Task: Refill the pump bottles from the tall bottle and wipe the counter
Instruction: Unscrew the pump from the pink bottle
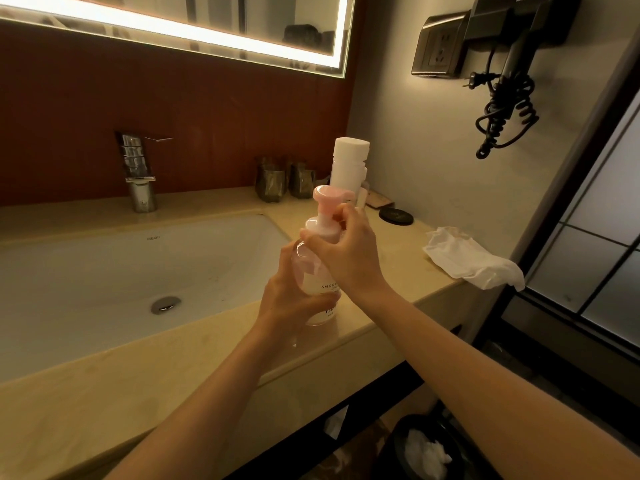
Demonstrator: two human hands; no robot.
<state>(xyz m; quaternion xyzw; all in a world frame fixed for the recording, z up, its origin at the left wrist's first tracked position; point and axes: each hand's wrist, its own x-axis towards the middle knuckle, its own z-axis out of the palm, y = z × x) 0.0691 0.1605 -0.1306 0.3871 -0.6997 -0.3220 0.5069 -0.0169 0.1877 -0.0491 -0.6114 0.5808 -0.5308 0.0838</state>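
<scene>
A clear pump bottle (317,282) with a pink pump head stands upright on the beige counter (194,344), just right of the sink. My left hand (289,299) grips its body from the left. My right hand (343,251) curls round the pink pump collar at the top. Behind them stands the tall white bottle (348,168) with a white cap, partly hidden by the pump head. A crumpled white cloth (471,259) lies on the counter's right end, hanging over the edge.
A white sink basin (114,271) with a chrome tap (138,171) fills the left. Two dark glasses (285,180) and a black round lid (396,215) sit at the back of the counter. A hair dryer (512,57) hangs on the right wall. A bin (426,448) stands below.
</scene>
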